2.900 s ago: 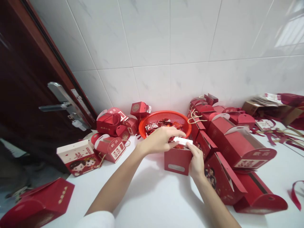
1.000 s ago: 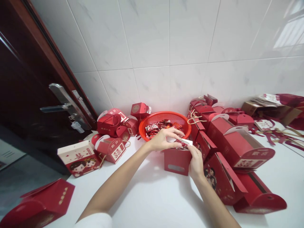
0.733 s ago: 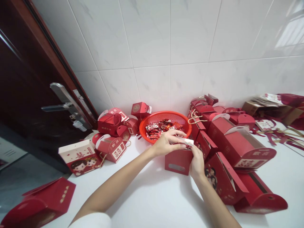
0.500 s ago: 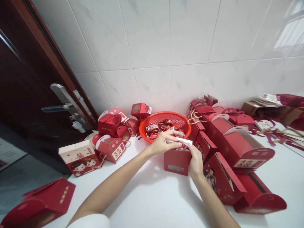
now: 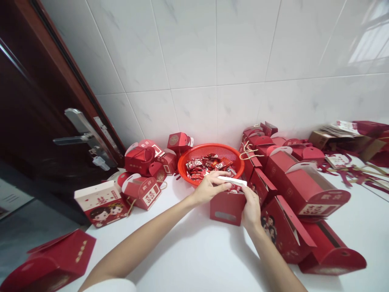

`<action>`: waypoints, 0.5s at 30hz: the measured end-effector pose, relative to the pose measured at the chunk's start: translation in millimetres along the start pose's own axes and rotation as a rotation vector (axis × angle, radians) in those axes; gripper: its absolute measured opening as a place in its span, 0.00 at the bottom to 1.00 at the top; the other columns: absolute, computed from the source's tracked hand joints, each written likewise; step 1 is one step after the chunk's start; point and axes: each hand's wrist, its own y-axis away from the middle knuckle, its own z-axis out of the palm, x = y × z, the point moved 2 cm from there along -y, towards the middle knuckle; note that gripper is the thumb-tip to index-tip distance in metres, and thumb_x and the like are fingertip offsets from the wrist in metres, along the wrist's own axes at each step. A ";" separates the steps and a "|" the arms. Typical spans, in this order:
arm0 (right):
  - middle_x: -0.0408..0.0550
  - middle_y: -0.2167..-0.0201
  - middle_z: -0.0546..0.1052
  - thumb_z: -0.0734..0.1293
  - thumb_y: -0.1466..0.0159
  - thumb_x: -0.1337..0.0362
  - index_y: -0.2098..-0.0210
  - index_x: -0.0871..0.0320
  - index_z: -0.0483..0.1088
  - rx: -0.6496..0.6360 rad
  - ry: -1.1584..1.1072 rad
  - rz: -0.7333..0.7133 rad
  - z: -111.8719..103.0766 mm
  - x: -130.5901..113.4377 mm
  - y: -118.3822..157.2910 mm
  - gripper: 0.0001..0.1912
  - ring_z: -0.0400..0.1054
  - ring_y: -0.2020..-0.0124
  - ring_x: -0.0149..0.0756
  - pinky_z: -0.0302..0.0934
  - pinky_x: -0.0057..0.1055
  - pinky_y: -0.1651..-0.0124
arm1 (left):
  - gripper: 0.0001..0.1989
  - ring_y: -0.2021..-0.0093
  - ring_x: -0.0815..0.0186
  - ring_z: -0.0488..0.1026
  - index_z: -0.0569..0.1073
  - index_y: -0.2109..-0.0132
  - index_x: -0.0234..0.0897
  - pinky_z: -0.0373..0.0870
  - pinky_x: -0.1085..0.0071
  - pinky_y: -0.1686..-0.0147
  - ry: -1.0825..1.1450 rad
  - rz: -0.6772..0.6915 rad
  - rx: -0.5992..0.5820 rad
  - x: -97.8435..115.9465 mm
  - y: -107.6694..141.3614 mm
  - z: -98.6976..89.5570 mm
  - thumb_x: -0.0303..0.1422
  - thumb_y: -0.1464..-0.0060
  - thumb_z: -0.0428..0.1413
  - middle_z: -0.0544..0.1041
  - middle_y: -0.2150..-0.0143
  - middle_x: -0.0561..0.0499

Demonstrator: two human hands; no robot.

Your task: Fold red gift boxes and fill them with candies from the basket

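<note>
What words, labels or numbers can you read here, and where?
"歡喜" above "囍": small red cardboard gable box, left.
"囍": cream-and-red cardboard box.
"囍": large red windowed cardboard box, right.
Too small or blurred: gold characters on lower-left red cardboard box, print on shiny red packets, other print.

Left hand [image 5: 209, 188] lower, more wrapped sweets [image 5: 196, 164] showing.

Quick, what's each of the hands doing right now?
Left hand: closed, pinching the white flap.
Right hand: curled, holding the right side of the red box beneath.
</note>
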 end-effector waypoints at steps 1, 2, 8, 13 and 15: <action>0.46 0.72 0.80 0.70 0.46 0.50 0.72 0.59 0.79 -0.002 -0.001 0.007 0.3 0.4 0.4 0.17 0.71 0.67 0.40 0.62 0.32 0.61 | 0.09 0.41 0.55 0.69 0.84 0.66 0.42 0.59 0.55 0.37 0.007 -0.016 -0.006 -2.4 1.6 -4.5 0.39 0.44 0.62 0.77 0.44 0.46; 0.46 0.72 0.80 0.71 0.46 0.50 0.72 0.59 0.79 -0.004 -0.004 0.015 0.6 0.8 0.7 0.18 0.71 0.67 0.40 0.62 0.32 0.61 | 0.07 0.40 0.54 0.69 0.84 0.65 0.42 0.59 0.55 0.37 0.015 -0.029 -0.005 -4.2 3.0 -9.5 0.38 0.46 0.63 0.76 0.43 0.45; 0.46 0.73 0.80 0.71 0.46 0.49 0.74 0.59 0.78 0.001 -0.025 0.056 1.6 1.8 1.5 0.18 0.71 0.69 0.39 0.62 0.30 0.65 | 0.12 0.41 0.53 0.70 0.83 0.58 0.39 0.64 0.56 0.39 0.074 -0.046 0.057 0.1 3.1 -25.8 0.37 0.48 0.64 0.78 0.45 0.43; 0.47 0.71 0.81 0.72 0.47 0.47 0.71 0.59 0.79 -0.001 -0.020 0.059 1.8 2.1 1.7 0.20 0.73 0.67 0.41 0.65 0.32 0.62 | 0.23 0.44 0.55 0.73 0.76 0.44 0.37 0.68 0.59 0.43 0.008 -0.105 0.050 0.6 3.0 -14.1 0.38 0.47 0.64 0.77 0.43 0.42; 0.48 0.69 0.82 0.72 0.46 0.46 0.69 0.59 0.80 -0.004 -0.013 0.047 1.9 1.7 2.2 0.21 0.75 0.64 0.43 0.66 0.33 0.60 | 0.31 0.44 0.55 0.73 0.71 0.38 0.38 0.69 0.59 0.44 0.029 -0.125 -0.011 -3.4 5.1 -11.9 0.38 0.48 0.65 0.75 0.40 0.42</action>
